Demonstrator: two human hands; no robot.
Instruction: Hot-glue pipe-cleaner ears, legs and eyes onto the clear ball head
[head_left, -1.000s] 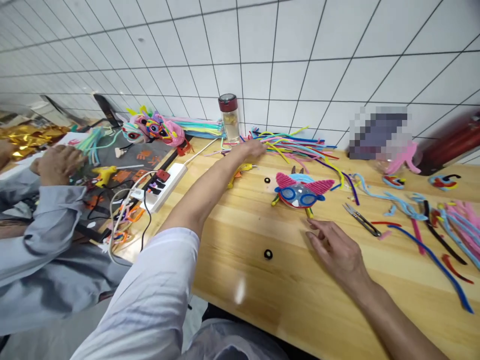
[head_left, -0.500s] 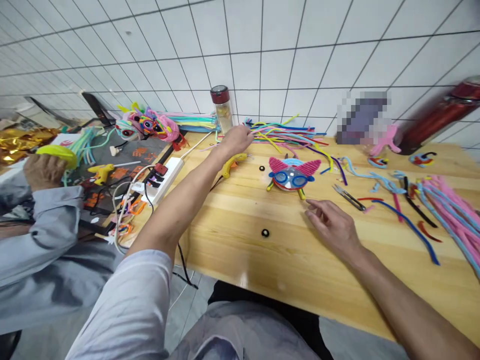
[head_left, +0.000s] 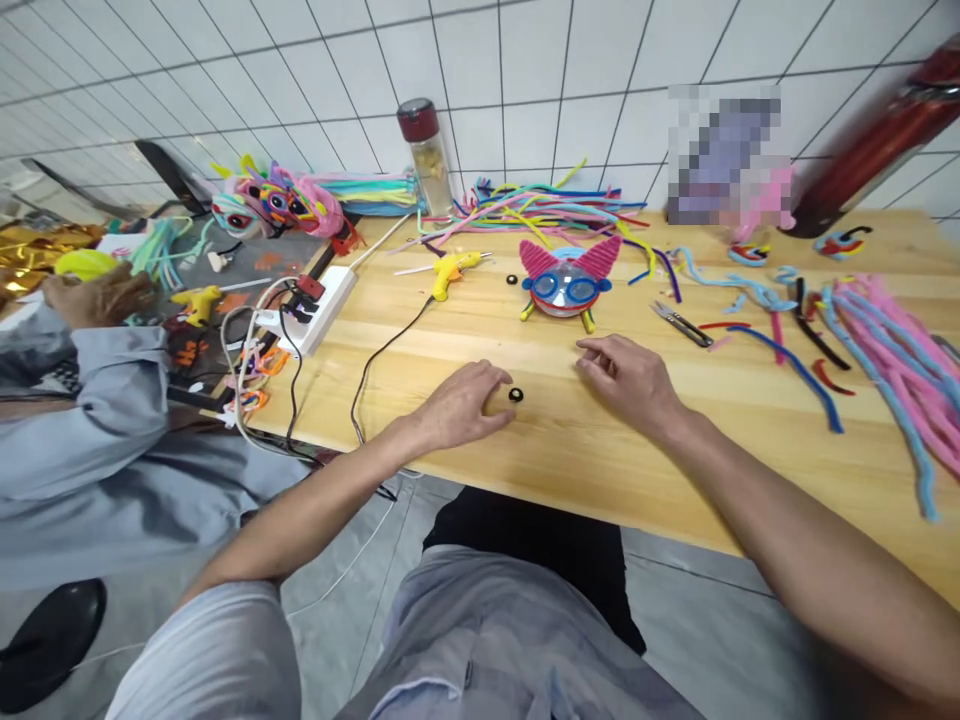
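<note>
My left hand (head_left: 466, 405) hovers at or rests on the table, thumb and fingers apart on the near side of a small black ring with a pale centre (head_left: 516, 395). Whether it touches the ring is hard to tell. My right hand (head_left: 628, 378) is low over the wood, fingers loosely bent and apart, holding nothing. Beyond it sits a small animal-face figure (head_left: 567, 285) with pink ears, blue round glasses and yellow feet. Left of the figure lies a second black ring (head_left: 511, 279). A yellow glue gun (head_left: 448, 277) lies farther left, its black cord running to the front edge.
Thread snips (head_left: 681, 325) and loose pipe cleaners (head_left: 799, 365) lie to the right. A pipe-cleaner pile (head_left: 540, 212) and a glass bottle (head_left: 426, 160) are by the wall. A power strip (head_left: 319, 315) stands left, near a co-worker's hand (head_left: 97, 295). A red flask (head_left: 874, 150) leans back right.
My left hand has come back from the pipe-cleaner pile to the black ring near the front, uncovering the glue gun. My right hand stays near the figure. The view has tilted down.
</note>
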